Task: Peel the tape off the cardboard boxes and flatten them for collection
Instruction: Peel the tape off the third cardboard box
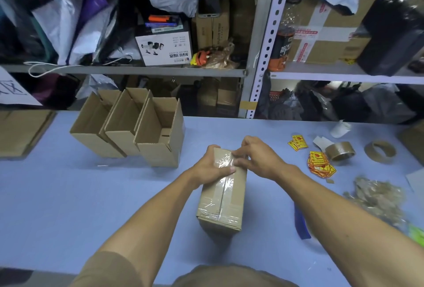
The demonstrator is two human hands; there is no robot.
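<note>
Now both hands work one taped box (221,197).
Left hand (213,167) grips it; right hand (257,158) pinches tape (226,161); three open boxes (130,126) stand beyond.

You have open blue table (57,206) across the lower left of the frame. Three open boxes (128,126) block the upper left. At right, stickers (320,164), tape rolls (340,151) and crumpled tape (378,197) crowd the surface; a blue strip (301,224) lies just beside the sealed box (223,197).
</note>
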